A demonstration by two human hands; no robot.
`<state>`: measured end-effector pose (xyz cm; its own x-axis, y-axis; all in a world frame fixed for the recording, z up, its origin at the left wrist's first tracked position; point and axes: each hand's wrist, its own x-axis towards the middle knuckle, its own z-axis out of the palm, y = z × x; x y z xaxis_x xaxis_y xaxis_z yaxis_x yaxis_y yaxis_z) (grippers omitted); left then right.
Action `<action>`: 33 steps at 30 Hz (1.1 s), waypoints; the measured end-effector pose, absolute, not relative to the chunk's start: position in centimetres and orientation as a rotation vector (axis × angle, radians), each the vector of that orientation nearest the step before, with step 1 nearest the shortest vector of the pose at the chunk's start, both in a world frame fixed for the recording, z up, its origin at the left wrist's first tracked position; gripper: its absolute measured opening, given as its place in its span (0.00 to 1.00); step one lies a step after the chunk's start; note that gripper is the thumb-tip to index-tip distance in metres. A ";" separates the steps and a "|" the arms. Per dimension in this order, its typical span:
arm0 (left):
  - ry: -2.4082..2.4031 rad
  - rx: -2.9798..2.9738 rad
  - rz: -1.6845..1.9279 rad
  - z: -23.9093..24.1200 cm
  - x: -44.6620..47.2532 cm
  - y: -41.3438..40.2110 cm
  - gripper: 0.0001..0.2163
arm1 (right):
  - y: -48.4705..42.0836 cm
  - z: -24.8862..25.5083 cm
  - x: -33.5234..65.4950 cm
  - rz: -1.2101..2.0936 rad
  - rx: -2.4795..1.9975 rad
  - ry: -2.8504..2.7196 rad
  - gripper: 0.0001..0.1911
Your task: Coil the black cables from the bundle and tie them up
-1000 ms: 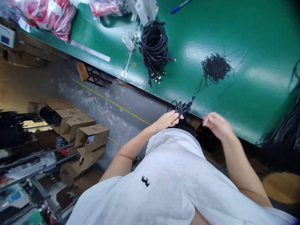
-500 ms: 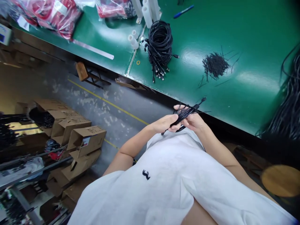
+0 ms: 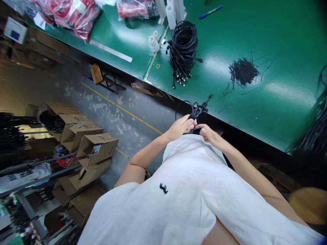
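My left hand [image 3: 182,127] is closed around a coiled black cable [image 3: 196,110], held just off the bench's front edge. Loops of it stick out past the fingers, and one plug end points toward the bench. Close beside it, my right hand [image 3: 211,136] pinches a thin black strand at the near side of the coil; it looks like a twist tie, though it is small. On the green bench lie a pile of short black twist ties [image 3: 243,72] and a stack of coiled black cables [image 3: 183,46] with their plugs toward me.
A steel ruler [image 3: 112,51], white plastic tubes [image 3: 154,43], a blue pen [image 3: 211,12] and bagged red goods [image 3: 73,15] lie on the bench [image 3: 276,115]. Loose black cables [image 3: 314,132] hang at the right edge. Cardboard boxes [image 3: 98,149] and a wooden stool [image 3: 96,74] stand left.
My right hand has moved from supporting the cable coil to pinching a thin strand at its near side. The coil has turned and its loops show more. The view has shifted slightly.
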<state>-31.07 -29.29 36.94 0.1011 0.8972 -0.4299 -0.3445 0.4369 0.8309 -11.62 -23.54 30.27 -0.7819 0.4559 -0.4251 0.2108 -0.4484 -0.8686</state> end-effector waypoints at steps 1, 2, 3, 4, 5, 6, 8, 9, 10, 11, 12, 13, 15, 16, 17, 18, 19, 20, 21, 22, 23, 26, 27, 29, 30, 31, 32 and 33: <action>1.148 0.659 1.007 36.9 -31.2 -29.2 0.22 | -23.9 29.7 -11.1 2.242 -1.057 -1.674 0.23; 1.170 0.687 0.991 36.8 -31.2 -29.2 0.22 | -24.2 29.2 -10.9 2.144 -1.124 -1.746 0.21; 1.177 0.712 0.961 36.8 -31.0 -29.1 0.22 | -24.4 28.9 -11.0 2.100 -1.150 -1.770 0.19; 1.168 0.736 0.916 36.7 -30.8 -29.1 0.22 | -24.4 28.7 -11.3 2.120 -1.146 -1.744 0.18; 1.152 0.751 0.869 36.5 -30.4 -29.1 0.22 | -24.3 28.6 -11.8 2.185 -1.125 -1.669 0.18; 1.134 0.750 0.831 36.4 -30.0 -29.2 0.21 | -24.1 28.7 -12.5 2.262 -1.095 -1.566 0.17; 1.097 0.706 0.796 35.8 -29.2 -29.3 0.21 | -23.6 28.9 -14.0 2.347 -1.048 -1.347 0.16; 1.102 0.677 0.812 35.4 -28.8 -29.4 0.22 | -23.3 28.9 -14.7 2.333 -1.039 -1.260 0.16; 1.138 0.651 0.855 34.9 -28.5 -29.5 0.22 | -23.1 29.0 -15.4 2.284 -1.040 -1.195 0.15; 1.197 0.636 0.913 34.5 -28.3 -29.6 0.23 | -22.9 29.0 -15.9 2.218 -1.042 -1.156 0.15; 1.266 0.636 0.974 34.2 -28.2 -29.7 0.24 | -22.8 29.0 -16.3 2.157 -1.039 -1.138 0.15; 1.336 0.648 1.028 33.9 -28.2 -29.8 0.25 | -22.7 28.9 -16.7 2.113 -1.028 -1.137 0.15; 1.446 0.708 1.075 33.6 -28.2 -30.0 0.28 | -22.6 28.8 -17.0 2.084 -1.006 -1.203 0.14; 1.483 0.756 1.061 33.5 -28.3 -30.1 0.28 | -22.5 28.8 -17.0 2.080 -1.008 -1.270 0.15; 1.524 0.808 1.037 33.5 -28.4 -30.2 0.28 | -22.5 28.9 -16.9 2.066 -1.019 -1.356 0.16; 1.570 0.858 1.009 33.6 -28.5 -30.3 0.27 | -22.5 29.0 -16.7 2.026 -1.036 -1.447 0.16; 1.619 0.902 0.982 33.6 -28.6 -30.3 0.26 | -22.6 29.1 -16.5 1.951 -1.047 -1.540 0.17; 1.667 0.940 0.958 33.5 -28.7 -30.3 0.25 | -22.6 29.3 -16.3 1.840 -1.047 -1.640 0.16; 1.710 0.972 0.933 33.4 -28.8 -30.3 0.25 | -22.8 29.6 -16.0 1.687 -1.037 -1.749 0.16; 1.745 1.002 0.907 33.3 -28.9 -30.3 0.25 | -22.9 29.8 -15.7 1.497 -1.026 -1.872 0.15; 1.771 1.030 0.883 33.1 -29.0 -30.2 0.25 | -22.9 30.1 -15.4 1.278 -1.010 -2.010 0.15; 1.794 1.134 0.829 32.7 -29.3 -29.7 0.25 | -22.4 30.8 -14.8 0.605 -0.803 -2.428 0.17; 1.784 1.164 0.808 32.8 -29.4 -29.6 0.24 | -22.0 30.9 -14.7 0.433 -0.666 -2.517 0.16; 1.738 1.188 0.740 33.0 -29.7 -29.2 0.22 | -20.9 31.3 -14.5 0.228 -0.373 -2.608 0.15; 1.706 1.174 0.700 33.2 -29.8 -29.1 0.21 | -20.4 31.4 -14.5 0.186 -0.260 -2.629 0.14; 1.669 1.143 0.669 33.4 -30.0 -29.0 0.20 | -19.9 31.5 -14.5 0.170 -0.179 -2.652 0.14; 1.629 1.097 0.652 33.6 -30.1 -29.0 0.19 | -19.5 31.7 -14.4 0.167 -0.125 -2.680 0.14; 1.584 1.037 0.654 33.7 -30.2 -28.9 0.18 | -19.2 31.9 -14.4 0.164 -0.081 -2.713 0.15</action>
<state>-30.23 -28.94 33.67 -0.0388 0.8773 -0.4784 0.2846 0.4687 0.8363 -14.39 -19.25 31.86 -0.9105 0.0817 0.4054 0.0324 0.9914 -0.1270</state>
